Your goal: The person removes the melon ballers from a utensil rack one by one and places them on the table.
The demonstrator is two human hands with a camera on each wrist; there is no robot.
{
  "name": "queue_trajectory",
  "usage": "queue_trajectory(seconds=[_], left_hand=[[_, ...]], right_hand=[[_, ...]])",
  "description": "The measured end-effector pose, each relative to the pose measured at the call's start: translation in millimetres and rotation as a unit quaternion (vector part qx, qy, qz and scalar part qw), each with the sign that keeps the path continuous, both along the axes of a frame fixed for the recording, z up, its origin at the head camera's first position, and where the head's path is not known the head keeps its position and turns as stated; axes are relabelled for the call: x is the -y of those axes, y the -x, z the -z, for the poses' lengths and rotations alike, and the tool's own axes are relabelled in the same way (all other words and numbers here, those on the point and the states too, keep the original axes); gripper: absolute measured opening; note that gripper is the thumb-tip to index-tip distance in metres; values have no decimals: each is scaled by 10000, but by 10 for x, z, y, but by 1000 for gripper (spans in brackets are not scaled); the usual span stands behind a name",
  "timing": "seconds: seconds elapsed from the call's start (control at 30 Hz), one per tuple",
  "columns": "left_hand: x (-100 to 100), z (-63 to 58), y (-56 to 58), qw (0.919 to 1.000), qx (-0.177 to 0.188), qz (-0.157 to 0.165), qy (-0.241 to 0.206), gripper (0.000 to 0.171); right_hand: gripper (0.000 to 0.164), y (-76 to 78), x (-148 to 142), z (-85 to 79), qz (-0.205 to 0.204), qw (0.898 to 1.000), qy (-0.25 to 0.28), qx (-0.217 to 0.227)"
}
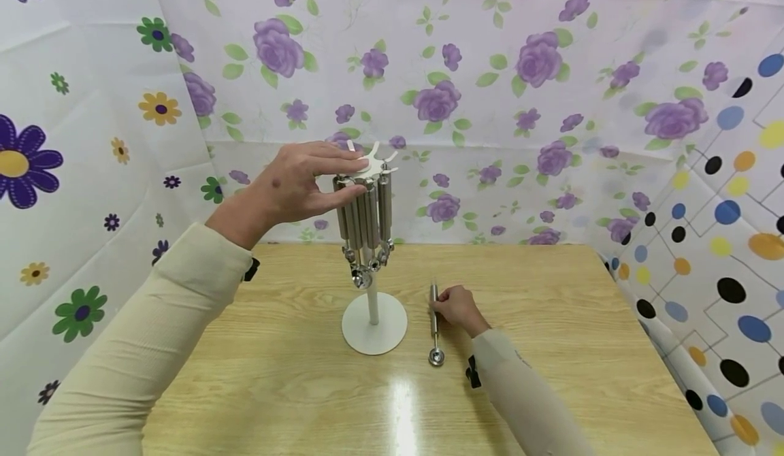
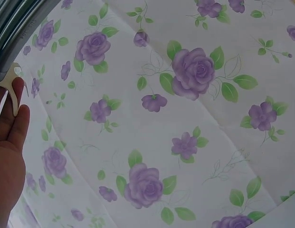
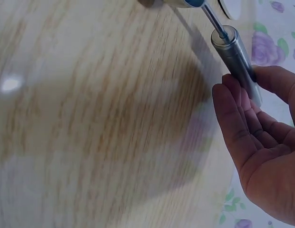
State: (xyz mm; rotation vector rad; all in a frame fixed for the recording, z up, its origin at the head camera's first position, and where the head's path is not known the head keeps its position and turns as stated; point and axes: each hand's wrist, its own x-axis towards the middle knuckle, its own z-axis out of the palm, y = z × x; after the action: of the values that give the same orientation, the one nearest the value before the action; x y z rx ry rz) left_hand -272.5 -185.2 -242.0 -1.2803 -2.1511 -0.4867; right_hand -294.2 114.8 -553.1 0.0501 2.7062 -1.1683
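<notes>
two hands busy in the head view: the left hand (image 1: 306, 177) pinches the top of the white stand (image 1: 376, 171), the right hand (image 1: 459, 309) grips a steel scoop (image 1: 435, 325) just right of the round base (image 1: 361, 337). left wrist view: fingers against a pale hook (image 2: 15, 92), so i'd steady, not bend it. right wrist view: thumb and fingertips pinch the handle (image 3: 239, 62); i'd keep that light.

The stand's top (image 1: 376, 168) was partly covered by the left hand (image 1: 300, 178), and the hanging tools (image 1: 364, 221) were partly hidden by one another. In the left wrist view, the handle lettering (image 2: 27, 31) was too blurred to be read. In the right wrist view, the loose tool (image 3: 239, 59) was cut off above, the right hand (image 3: 269, 152) at the right.
</notes>
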Motion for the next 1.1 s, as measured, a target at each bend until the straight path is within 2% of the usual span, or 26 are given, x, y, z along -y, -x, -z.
queue_trajectory(seconds=[0.27,0.5,0.63,0.73,0.83,1.1], left_hand=[[-11,-9,4,10000,-7,26,23,38],[-9,-7,2,9999,-73,71,-15,38],[-4,-5,5,9998,-160,69,-1,38],[-8,-5,10,9997,-223,100,-27,38],[-14,1,12,9994,-304,145,-40,38],[-3,2,-4,9993,-369,116,-20,39]], right_hand=[[16,13,26,54,122,9998,-9,144],[19,17,38,113,131,9999,-70,42],[22,11,39,85,101,9998,-132,74],[26,0,23,-12,71,9999,-31,134],[33,-1,-10,-157,-13,9999,138,12],[46,43,-71,-637,-626,9947,430,-687]])
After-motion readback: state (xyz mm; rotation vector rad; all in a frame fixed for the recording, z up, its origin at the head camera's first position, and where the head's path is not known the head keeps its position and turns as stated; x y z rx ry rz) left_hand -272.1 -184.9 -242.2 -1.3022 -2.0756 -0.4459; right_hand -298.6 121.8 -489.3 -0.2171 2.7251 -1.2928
